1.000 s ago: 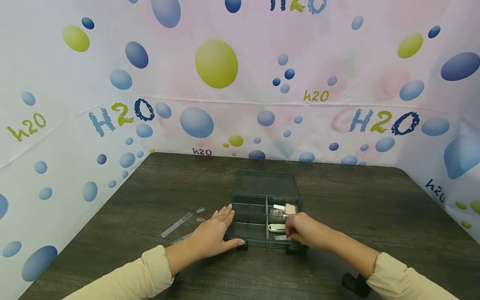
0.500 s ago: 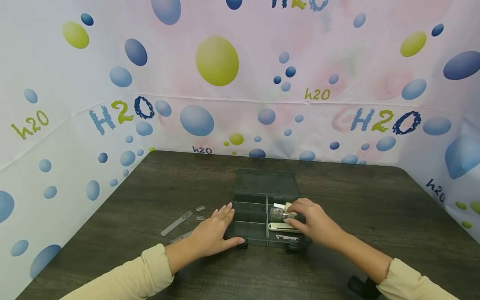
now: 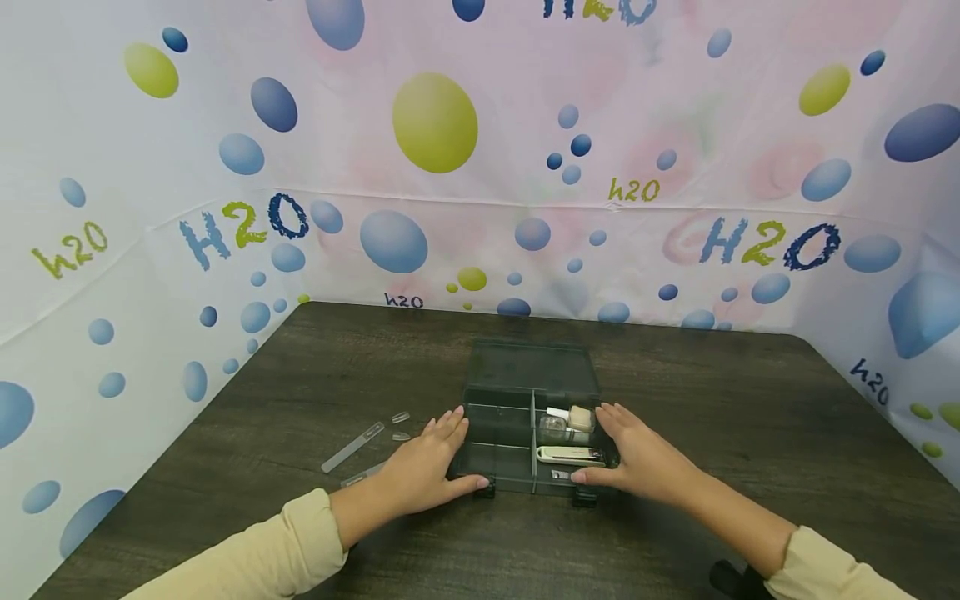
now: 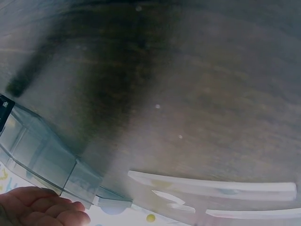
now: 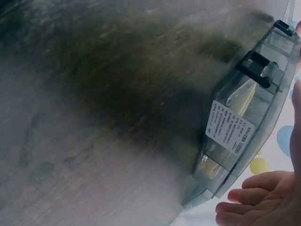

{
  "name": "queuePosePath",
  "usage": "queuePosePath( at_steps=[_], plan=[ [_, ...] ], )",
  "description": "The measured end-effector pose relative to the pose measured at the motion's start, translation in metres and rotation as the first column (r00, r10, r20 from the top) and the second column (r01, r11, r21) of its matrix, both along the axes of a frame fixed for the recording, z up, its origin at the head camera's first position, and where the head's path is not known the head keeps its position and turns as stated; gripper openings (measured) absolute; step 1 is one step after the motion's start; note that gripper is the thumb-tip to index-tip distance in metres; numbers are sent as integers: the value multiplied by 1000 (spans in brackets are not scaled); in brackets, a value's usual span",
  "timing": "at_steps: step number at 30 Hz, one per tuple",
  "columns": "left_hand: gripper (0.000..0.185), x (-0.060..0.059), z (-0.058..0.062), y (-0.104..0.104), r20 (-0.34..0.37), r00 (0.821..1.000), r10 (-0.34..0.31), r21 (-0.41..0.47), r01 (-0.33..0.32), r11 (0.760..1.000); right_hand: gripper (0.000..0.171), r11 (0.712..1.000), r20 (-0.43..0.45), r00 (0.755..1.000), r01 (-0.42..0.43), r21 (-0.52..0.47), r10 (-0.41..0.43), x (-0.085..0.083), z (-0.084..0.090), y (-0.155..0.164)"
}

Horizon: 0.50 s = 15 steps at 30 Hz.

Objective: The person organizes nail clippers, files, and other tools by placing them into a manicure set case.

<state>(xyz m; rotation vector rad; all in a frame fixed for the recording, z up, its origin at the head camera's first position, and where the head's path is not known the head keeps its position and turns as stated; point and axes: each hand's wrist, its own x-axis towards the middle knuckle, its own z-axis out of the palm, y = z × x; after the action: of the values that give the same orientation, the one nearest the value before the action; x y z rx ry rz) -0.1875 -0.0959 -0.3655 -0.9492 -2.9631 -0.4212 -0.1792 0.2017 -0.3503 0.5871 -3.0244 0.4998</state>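
Observation:
A smoky clear plastic box [image 3: 495, 457] stands with its lid [image 3: 534, 367] laid back. In its right compartments lie a cream-topped bottle [image 3: 581, 417], a clear bottle [image 3: 553, 427], a cream nail clipper [image 3: 568, 454] and a small silver piece [image 3: 559, 474]. My left hand [image 3: 420, 471] rests along the box's left side, fingers straight and thumb near the front latch. My right hand [image 3: 651, 457] lies at the right side with fingers extended, its thumb over the front edge. In the right wrist view, a white label [image 5: 230, 127] shows on the box.
Left of the box lie a clear nail file [image 3: 352, 447], a second clear strip [image 3: 363, 476] partly behind my left hand, and two clear nail tips [image 3: 401, 417]. A black object [image 3: 731, 577] sits by my right sleeve. A printed backdrop [image 3: 637, 125] borders the dark table [image 3: 712, 400].
My right hand first pinched at the small silver piece in the front right compartment, then lifted away from it. It has moved out to the box's right side, uncovering the bottles and nail clipper.

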Motion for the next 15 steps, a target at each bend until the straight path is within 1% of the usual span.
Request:
queuePosePath(
  at_steps=[3, 8, 10, 12, 14, 15],
  plan=[
    [80, 0, 0, -1, -1, 1000, -4, 5, 4, 1000, 105, 1000, 29, 1000, -1, 8, 1, 0, -2, 1],
    [80, 0, 1, -3, 5, 1000, 6, 28, -6, 1000, 106, 1000, 42, 999, 1, 5, -2, 0, -3, 1],
    [79, 0, 2, -5, 6, 1000, 28, 48, -28, 998, 105, 1000, 44, 999, 3, 7, -3, 0, -3, 2],
    [77, -1, 3, -9, -7, 998, 60, 69, -59, 996, 105, 1000, 49, 999, 1, 8, -2, 0, -3, 2],
    [74, -1, 4, -13, -38, 995, 92, 99, -88, 991, 105, 1000, 52, 999, -2, 9, 2, 0, -3, 2],
    [71, -2, 4, -16, -65, 992, 105, 118, -97, 988, 105, 1000, 53, 999, -5, 9, 4, 0, -3, 2]
  ],
)
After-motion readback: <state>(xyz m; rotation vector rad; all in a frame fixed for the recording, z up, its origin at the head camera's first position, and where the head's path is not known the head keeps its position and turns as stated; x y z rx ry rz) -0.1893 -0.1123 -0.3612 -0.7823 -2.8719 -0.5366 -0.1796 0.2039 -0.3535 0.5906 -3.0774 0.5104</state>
